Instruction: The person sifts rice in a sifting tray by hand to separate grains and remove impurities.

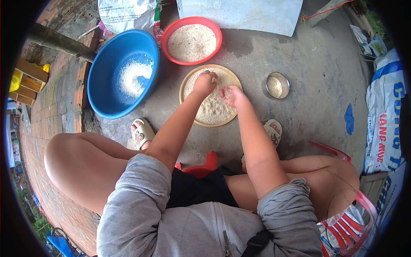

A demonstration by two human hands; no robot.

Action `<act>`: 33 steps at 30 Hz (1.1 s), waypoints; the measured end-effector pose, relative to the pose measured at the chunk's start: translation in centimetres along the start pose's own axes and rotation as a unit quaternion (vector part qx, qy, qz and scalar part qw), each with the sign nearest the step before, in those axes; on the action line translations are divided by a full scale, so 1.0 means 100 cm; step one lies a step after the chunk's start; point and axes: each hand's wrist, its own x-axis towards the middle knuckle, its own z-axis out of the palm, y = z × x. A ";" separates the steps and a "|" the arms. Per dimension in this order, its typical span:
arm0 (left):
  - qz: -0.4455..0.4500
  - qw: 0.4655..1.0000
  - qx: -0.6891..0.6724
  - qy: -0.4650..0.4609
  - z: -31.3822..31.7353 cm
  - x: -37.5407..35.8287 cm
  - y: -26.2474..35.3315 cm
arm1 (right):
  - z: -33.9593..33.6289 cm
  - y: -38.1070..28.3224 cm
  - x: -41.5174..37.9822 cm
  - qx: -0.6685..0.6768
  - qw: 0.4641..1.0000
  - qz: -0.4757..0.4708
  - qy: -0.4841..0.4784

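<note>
A round woven tray (183,81) on the ground holds a spread layer of rice grains (212,112). Over its upper middle, my left hand (205,83) has its fingers curled together in a pinch; whatever they grip is too small to make out. Just to the right, my right hand (232,96) hovers low over the grains near the tray's right rim, palm partly turned up, fingers loosely bent and apart. I see nothing held in it. Behind the tray stands a red basin (164,48) filled with similar grains.
A large blue basin (102,81) with some white grains stands left. A small metal bowl (284,92) with grains sits right. Printed sacks (385,115) line the right edge. A red plastic stool (207,165) is beneath me, and a red chair (364,205) is at lower right.
</note>
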 end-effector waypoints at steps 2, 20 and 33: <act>0.014 0.998 0.044 0.030 0.006 -0.005 -0.009 | -0.006 -0.002 0.005 -0.007 1.000 0.002 -0.011; -0.107 0.964 -0.220 -0.102 0.008 0.029 0.032 | -0.013 -0.024 -0.007 -0.069 0.997 0.016 0.029; -0.228 0.949 -0.205 -0.070 -0.022 0.022 -0.046 | -0.071 -0.161 -0.044 -0.523 0.714 -0.197 0.422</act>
